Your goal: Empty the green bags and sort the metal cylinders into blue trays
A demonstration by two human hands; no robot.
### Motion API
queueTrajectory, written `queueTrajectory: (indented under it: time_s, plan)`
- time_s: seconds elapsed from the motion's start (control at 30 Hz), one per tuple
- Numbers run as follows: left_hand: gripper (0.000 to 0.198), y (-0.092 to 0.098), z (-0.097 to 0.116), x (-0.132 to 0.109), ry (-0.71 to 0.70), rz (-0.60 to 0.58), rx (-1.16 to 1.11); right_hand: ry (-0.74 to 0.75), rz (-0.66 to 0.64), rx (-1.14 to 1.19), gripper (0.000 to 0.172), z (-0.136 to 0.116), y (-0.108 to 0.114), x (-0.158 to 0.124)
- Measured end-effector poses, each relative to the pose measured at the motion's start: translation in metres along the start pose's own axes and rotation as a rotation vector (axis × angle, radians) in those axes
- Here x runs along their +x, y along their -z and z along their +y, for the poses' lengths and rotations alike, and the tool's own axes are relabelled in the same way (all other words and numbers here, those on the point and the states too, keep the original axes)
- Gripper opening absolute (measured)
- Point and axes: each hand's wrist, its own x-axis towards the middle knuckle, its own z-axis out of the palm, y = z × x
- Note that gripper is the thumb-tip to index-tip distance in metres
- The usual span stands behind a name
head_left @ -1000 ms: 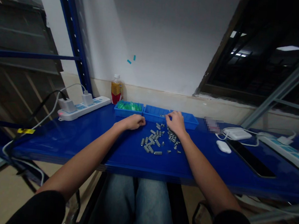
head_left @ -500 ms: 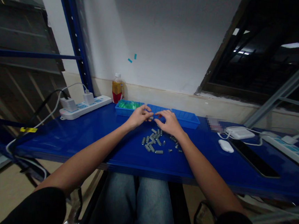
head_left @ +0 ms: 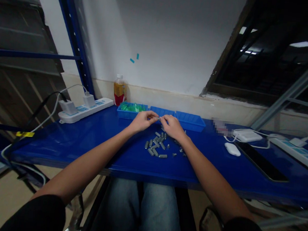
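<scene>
Above a blue table (head_left: 92, 142), my left hand (head_left: 142, 120) and my right hand (head_left: 172, 126) meet fingertip to fingertip, both pinched on a small grey metal piece (head_left: 159, 119) held between them. Just below the hands lies a loose heap of several short grey metal cylinders (head_left: 156, 146), with smaller metal bits (head_left: 179, 152) scattered to its right. Behind the hands stands a row of shallow blue trays (head_left: 189, 121); the leftmost blue tray (head_left: 131, 110) holds green items.
A drink bottle (head_left: 119, 93) stands against the wall behind the trays. A white power strip (head_left: 83, 110) with chargers and cables lies at the left. At the right are a white mouse (head_left: 232, 149), a dark phone (head_left: 260, 161), a white adapter (head_left: 246, 135) and another power strip (head_left: 293, 151).
A second ago my left hand rested as a fist on the table and my right hand was at the pile; both have lifted and come together, pinching a small piece.
</scene>
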Motion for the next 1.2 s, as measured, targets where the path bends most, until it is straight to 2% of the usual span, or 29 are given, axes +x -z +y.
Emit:
queueTrajectory:
  time_s: [0.07,0.17,0.27,0.33,0.43,0.5,0.57,0.67,0.87,1.03,1.13,1.2]
  plan:
    - [0.029,0.0,-0.001,-0.001,0.007,0.021,0.052,0.013,0.006,0.045,0.016,-0.002,0.001,-0.001]
    - [0.04,-0.003,-0.004,0.0,0.041,0.026,0.081,0.052,0.041,0.081,0.022,-0.006,0.003,-0.003]
    - [0.048,-0.004,-0.006,0.0,0.072,0.015,0.105,0.079,0.035,0.035,0.015,-0.008,0.005,-0.004]
    - [0.051,-0.005,-0.007,0.0,0.095,-0.009,0.1,0.065,0.032,-0.009,0.018,-0.006,0.007,-0.003]
    - [0.04,-0.004,-0.007,-0.003,0.049,-0.136,0.163,-0.01,0.078,-0.074,0.024,0.004,0.006,-0.001]
    - [0.029,-0.003,-0.008,-0.005,-0.046,-0.281,0.254,-0.082,0.131,-0.124,0.025,0.015,0.005,-0.001]
    - [0.026,-0.003,-0.008,-0.008,-0.135,-0.402,0.317,-0.157,0.171,-0.181,0.025,0.027,0.004,-0.001]
    - [0.015,-0.003,-0.01,-0.008,-0.191,-0.475,0.369,-0.247,0.181,-0.246,0.024,0.04,0.002,-0.004]
    - [0.015,-0.004,-0.013,-0.005,-0.161,-0.409,0.482,-0.322,0.135,-0.262,0.028,0.045,0.0,-0.005]
    - [0.018,-0.004,-0.012,-0.005,-0.15,-0.312,0.435,-0.321,0.119,-0.249,0.029,0.042,0.002,-0.006]
    - [0.025,-0.004,-0.008,-0.005,-0.144,-0.234,0.442,-0.278,0.147,-0.234,0.024,0.034,0.007,-0.005]
    - [0.028,-0.003,-0.005,-0.005,-0.129,-0.182,0.451,-0.182,0.112,-0.188,0.021,0.023,0.012,-0.004]
